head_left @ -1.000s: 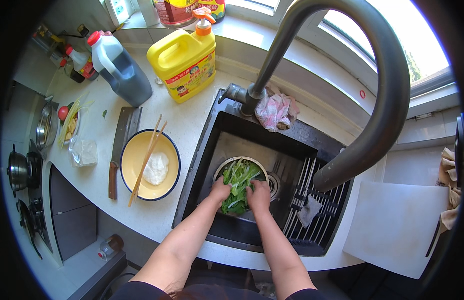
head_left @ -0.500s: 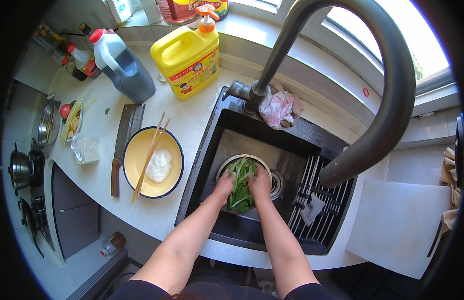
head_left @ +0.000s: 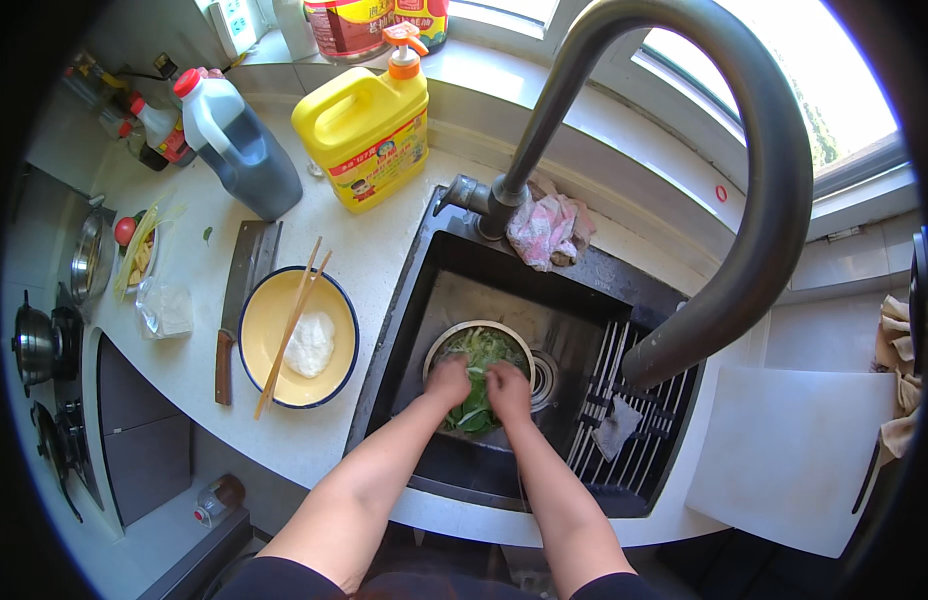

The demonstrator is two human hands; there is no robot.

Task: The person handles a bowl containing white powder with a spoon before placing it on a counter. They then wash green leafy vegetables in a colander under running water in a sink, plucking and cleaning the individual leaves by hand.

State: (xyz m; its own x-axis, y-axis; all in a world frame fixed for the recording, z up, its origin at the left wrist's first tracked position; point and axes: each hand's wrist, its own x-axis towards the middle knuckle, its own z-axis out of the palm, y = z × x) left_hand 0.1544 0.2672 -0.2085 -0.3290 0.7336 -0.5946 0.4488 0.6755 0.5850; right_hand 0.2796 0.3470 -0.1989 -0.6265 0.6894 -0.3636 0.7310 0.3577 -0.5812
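Leafy greens [head_left: 473, 408] with long pale stems lie in a round metal bowl [head_left: 479, 324] inside the dark sink [head_left: 574, 285]. My left hand [head_left: 447, 382] is closed at the left side of the greens, its fingers curled into them. On the other side, my right hand [head_left: 508, 390] also grips the greens, close to the bowl's right rim. Some leaves hang over the near edge of the bowl. My fingertips are partly hidden by the backs of my hands.
A dark faucet [head_left: 674, 340] arches over the sink's right side, above a rack [head_left: 599, 390] with a grey cloth. To the left are a cream bowl [head_left: 254, 340] of white paste with chopsticks, a cleaver [head_left: 246, 270] and a yellow pump jug [head_left: 374, 150]. A white board [head_left: 789, 450] stands right.
Both hands have curled more tightly and the greens between them have sunk lower into the bowl, with stems now spread at its far side. The view has shifted slightly.
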